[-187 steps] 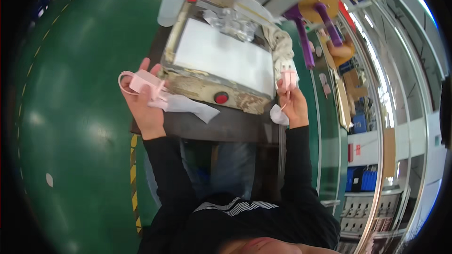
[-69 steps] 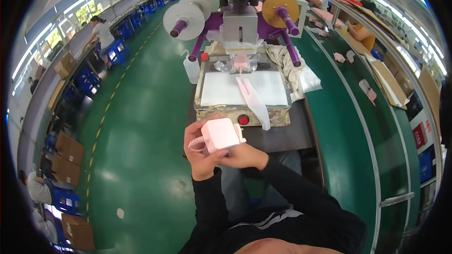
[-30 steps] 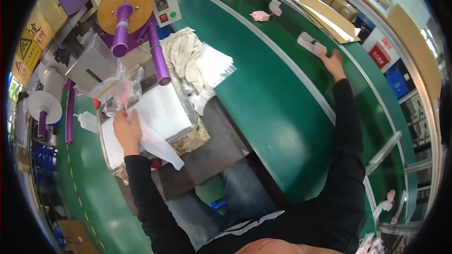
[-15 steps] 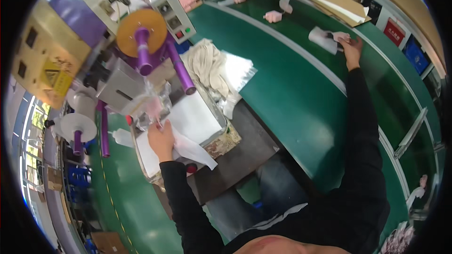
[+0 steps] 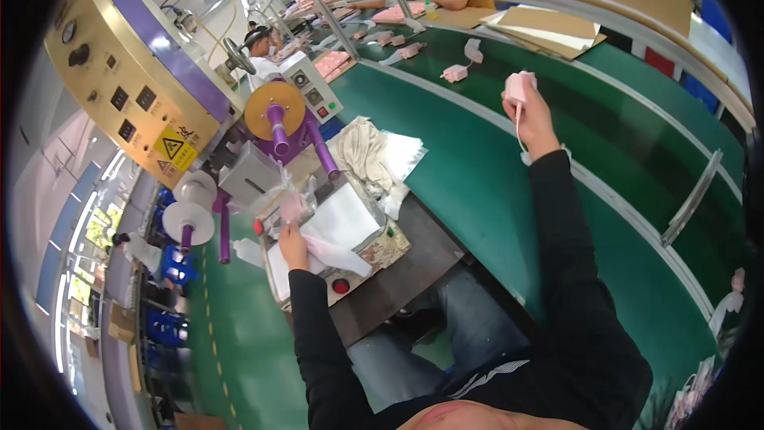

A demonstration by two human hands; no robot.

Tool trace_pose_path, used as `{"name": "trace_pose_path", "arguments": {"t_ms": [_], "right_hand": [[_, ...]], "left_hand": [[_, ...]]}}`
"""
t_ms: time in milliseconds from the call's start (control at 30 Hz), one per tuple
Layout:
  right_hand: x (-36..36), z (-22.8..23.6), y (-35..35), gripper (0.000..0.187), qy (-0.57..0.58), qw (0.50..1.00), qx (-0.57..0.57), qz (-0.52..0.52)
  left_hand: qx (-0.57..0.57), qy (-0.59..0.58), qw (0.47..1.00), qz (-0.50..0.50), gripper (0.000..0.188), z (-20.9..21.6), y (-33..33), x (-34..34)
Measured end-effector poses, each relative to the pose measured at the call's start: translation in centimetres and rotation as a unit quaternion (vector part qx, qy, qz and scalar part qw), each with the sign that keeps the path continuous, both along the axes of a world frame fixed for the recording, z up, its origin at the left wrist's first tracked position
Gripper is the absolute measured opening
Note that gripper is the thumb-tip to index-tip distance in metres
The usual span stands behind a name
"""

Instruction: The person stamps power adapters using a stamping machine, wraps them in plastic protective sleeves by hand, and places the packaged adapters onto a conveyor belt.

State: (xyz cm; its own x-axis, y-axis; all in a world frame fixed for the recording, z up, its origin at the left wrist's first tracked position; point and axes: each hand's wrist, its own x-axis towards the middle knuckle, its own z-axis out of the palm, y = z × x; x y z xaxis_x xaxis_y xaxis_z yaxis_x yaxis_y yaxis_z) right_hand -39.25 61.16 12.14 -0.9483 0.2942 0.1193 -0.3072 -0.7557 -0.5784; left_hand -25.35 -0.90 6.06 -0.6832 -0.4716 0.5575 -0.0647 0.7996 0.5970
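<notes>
Raised over the edge of the conveyor belt, my right hand is closed round a pink power adapter. The adapter's thin cable hangs down along my palm. At the bench machine, my left hand pinches a pink item in crinkled clear film; its exact kind is blurred. From that hand a translucent white sleeve trails to the right, across the front of the machine. Under it lies the machine's white top plate.
Several pink adapters lie on the dark green belt. Purple rollers, a cream cloth and clear bags are around the machine. A red button is on its front. A co-worker sits beyond.
My right hand has come off the belt toward me, lifting the pink adapter it reached for there. My left hand stays at the machine with the film-wrapped item. The whole view has tilted up.
</notes>
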Motion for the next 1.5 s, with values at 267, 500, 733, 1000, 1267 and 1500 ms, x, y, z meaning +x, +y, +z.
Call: {"name": "trace_pose_path", "arguments": {"t_ms": [267, 500, 733, 1000, 1267, 1500], "right_hand": [[3.6, 3.4, -5.0, 0.053, 0.039, 0.969, 0.175, 0.17], [8.9, 8.5, -7.3, 0.07, 0.181, 0.929, 0.208, 0.246], [18.1, 11.2, -14.2, 0.085, 0.376, 0.818, 0.342, 0.269], [16.8, 3.9, -30.9, 0.038, 0.082, 0.711, 0.497, 0.491], [5.8, -0.4, -48.5, 0.072, 0.283, 0.542, 0.786, 0.092], [3.8, 2.0, -55.4, 0.071, 0.265, 0.367, 0.887, 0.086]], "left_hand": [[0.543, 0.223, 0.755, -0.293, 0.036, 3.6, 1.9, 9.7], [0.525, 0.395, 0.68, -0.324, 0.053, 1.0, 7.0, 18.5], [0.488, 0.42, 0.748, -0.161, 0.063, -5.0, 4.9, 21.8], [0.653, 0.451, 0.572, -0.206, 0.053, -7.1, 4.2, 21.0], [0.609, 0.381, 0.685, -0.124, 0.039, -4.6, 2.6, 24.0], [0.633, 0.31, 0.703, -0.098, 0.031, -3.5, 0.9, 26.4]]}}
